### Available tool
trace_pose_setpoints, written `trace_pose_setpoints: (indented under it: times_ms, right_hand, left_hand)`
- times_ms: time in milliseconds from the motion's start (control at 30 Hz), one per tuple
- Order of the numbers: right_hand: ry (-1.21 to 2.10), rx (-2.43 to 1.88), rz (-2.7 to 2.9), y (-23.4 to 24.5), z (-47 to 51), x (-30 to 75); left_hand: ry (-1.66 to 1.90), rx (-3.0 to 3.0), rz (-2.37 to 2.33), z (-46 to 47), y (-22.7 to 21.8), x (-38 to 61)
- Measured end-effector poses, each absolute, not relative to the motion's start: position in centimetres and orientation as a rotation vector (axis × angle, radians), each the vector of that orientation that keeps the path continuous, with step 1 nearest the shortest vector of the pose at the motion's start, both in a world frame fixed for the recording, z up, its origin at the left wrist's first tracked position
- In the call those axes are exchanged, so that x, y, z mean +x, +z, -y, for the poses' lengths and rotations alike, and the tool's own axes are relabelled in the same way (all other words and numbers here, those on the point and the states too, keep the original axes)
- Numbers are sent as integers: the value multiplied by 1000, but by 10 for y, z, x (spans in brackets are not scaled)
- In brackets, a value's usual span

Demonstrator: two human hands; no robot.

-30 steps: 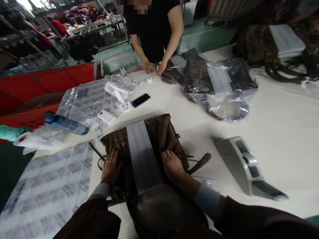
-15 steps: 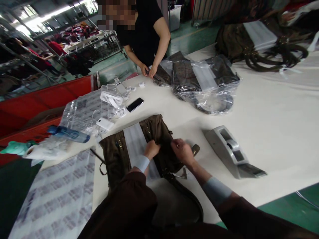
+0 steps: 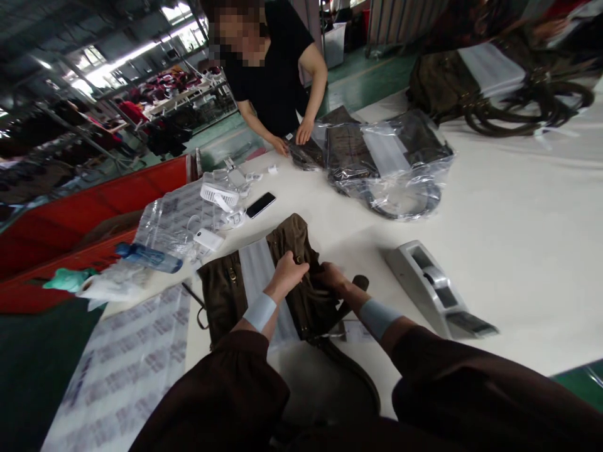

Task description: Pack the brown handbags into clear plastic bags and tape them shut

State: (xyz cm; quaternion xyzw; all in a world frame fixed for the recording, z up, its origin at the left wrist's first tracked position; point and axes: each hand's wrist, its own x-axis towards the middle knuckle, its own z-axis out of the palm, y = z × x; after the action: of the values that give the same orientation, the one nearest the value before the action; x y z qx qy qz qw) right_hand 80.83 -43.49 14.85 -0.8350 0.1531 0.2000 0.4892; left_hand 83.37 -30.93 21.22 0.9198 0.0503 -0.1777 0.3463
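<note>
A dark brown bag [image 3: 221, 289] lies on the white table in front of me, a pale wrap strip [image 3: 258, 263] running across its middle. My left hand [image 3: 288, 275] is closed on the bag's fabric just right of that strip, thumb and fingers pinched together. At the bag's right side my right hand [image 3: 332, 277] grips its edge, the fingertips partly sunk in dark folds. A brown strap end [image 3: 360, 284] sticks out beyond the right hand. The bag's long handle [image 3: 353, 367] curves towards me over the table.
A grey tape dispenser [image 3: 440, 285] stands to the right. Ahead lies a plastic-wrapped bag [image 3: 386, 157], near a co-worker's hands [image 3: 296, 138]. Leftward are a phone [image 3: 260, 204], a white fan [image 3: 219, 193], a blue bottle [image 3: 149, 256] and printed plastic sheets [image 3: 136, 358].
My left hand has moved up along the bag. The right hand has shifted inward, its fingers deeper in the folds. The co-worker's hands have moved apart.
</note>
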Motion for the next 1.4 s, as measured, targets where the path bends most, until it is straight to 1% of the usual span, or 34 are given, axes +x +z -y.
trace_pose_setpoints:
  times_ms: [200,300,367,400,467,567,600,700,800,900,967,1067,1167,1267,1333,1400]
  right_hand:
    - [449,-2340,-298,152,439,792]
    - [186,-2432,-221,152,449,767]
    - [32,-2362,-118,150,448,751]
    - [10,-2320,-77,149,444,745]
    - [32,-2300,-45,144,434,736]
    - [-23,-2341,-75,133,423,732]
    - [-51,-2313,-92,130,422,732]
    - [-60,-2130,-244,121,427,735]
    - [61,-2025,-455,115,435,744]
    - [201,-2138,-527,108,440,754]
    - [217,-2272,-517,108,443,759]
    - [10,-2578,-344,119,444,764]
    - [-195,-2791,71,131,437,770]
    - [-163,-2767,378,123,423,781]
    - [-117,-2757,399,108,416,786]
    - [-90,-2762,396,94,412,788]
  left_hand:
    - [-487,2292,-161,332,175,832]
    - [-546,2164,-170,336,164,832]
    - [-604,2091,-137,334,166,839]
    - [-592,2079,-102,331,169,845]
    - [-389,2157,-22,322,179,864]
    - [98,2402,92,305,189,904]
    - [140,2468,137,300,190,917]
    - [-96,2579,331,293,181,949]
    - [-228,2703,401,297,162,968]
    - [-296,2900,318,308,141,981]
    - [-364,2968,260,314,128,990]
    - [-347,2974,257,314,115,1001]
    - [-255,2970,336,309,104,1006]
    - [-238,2935,414,308,93,1011]
    - [-255,2862,446,310,91,1016]
    - [-189,2740,466,305,97,1019]
